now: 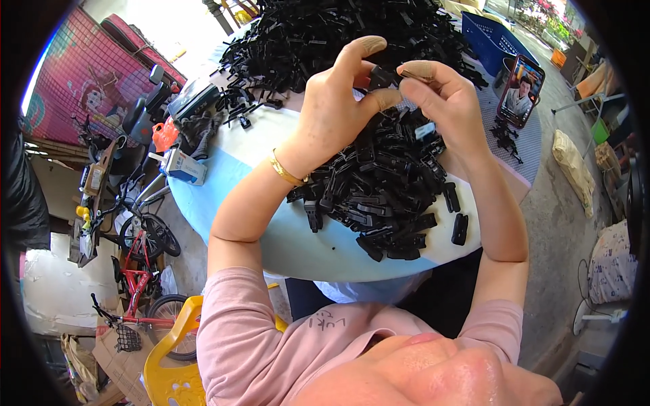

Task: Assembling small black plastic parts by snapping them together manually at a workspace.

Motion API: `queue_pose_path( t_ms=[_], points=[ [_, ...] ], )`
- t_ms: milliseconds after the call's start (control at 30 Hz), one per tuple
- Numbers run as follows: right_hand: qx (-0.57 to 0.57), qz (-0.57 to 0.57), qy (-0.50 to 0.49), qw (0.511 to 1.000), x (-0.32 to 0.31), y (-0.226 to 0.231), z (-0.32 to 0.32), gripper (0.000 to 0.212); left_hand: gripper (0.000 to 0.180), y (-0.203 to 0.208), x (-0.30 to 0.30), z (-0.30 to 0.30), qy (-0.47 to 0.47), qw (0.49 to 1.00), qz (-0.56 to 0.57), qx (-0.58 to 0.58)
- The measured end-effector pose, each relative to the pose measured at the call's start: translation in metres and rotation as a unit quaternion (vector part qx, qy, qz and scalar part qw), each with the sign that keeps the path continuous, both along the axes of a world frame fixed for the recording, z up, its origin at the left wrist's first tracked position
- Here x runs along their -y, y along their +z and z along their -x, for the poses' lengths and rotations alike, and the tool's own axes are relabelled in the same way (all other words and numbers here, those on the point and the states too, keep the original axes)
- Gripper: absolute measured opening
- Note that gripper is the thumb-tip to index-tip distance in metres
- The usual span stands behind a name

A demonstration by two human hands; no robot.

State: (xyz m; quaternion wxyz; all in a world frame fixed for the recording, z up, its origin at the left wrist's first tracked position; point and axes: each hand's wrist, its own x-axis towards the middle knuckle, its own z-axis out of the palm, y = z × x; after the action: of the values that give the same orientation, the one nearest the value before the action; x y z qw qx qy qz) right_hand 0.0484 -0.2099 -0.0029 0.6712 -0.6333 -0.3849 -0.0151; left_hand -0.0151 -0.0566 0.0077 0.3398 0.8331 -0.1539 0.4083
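Can't tell what's in the blue plastic basket [482, 42]; left of it, raised left hand [332, 108] pinches a black plastic piece [383, 78], right hand's [452, 105] grip unclear.

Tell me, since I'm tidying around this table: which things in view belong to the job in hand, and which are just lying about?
Apparently in the job:
black piece in the left hand, right hand close by
nearer black heap
larger black heap behind

Seemingly lying about:
phone
red bicycle
orange bag
boxed item
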Motion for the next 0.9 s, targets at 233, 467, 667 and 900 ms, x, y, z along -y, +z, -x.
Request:
queue_pose_path(
  t_ms=[233, 467, 667, 900],
  points=[
    [0.03, 0.001, -0.011, 0.999, 0.0, -0.004, 0.004, 0.022, 0.063, 0.013, -0.001, 0.012, 0.004, 0.986, -0.161, 0.033],
    [-0.124, -0.11, 0.192, 0.967, 0.007, -0.008, -0.015, 0.028, 0.055, 0.021, -0.05, 0.005, -0.438, 0.768, 0.234, -0.405],
    [-0.049, -0.012, 0.19, 0.98, 0.008, -0.005, -0.01, 0.03, 0.039, 0.003, -0.04, -0.01, -0.509, 0.677, 0.34, -0.409],
    [-0.065, -0.017, 0.037, 0.997, -0.002, -0.007, -0.007, 0.023, 0.014, 0.006, -0.028, -0.004, -0.321, 0.83, 0.308, -0.336]
  ],
)
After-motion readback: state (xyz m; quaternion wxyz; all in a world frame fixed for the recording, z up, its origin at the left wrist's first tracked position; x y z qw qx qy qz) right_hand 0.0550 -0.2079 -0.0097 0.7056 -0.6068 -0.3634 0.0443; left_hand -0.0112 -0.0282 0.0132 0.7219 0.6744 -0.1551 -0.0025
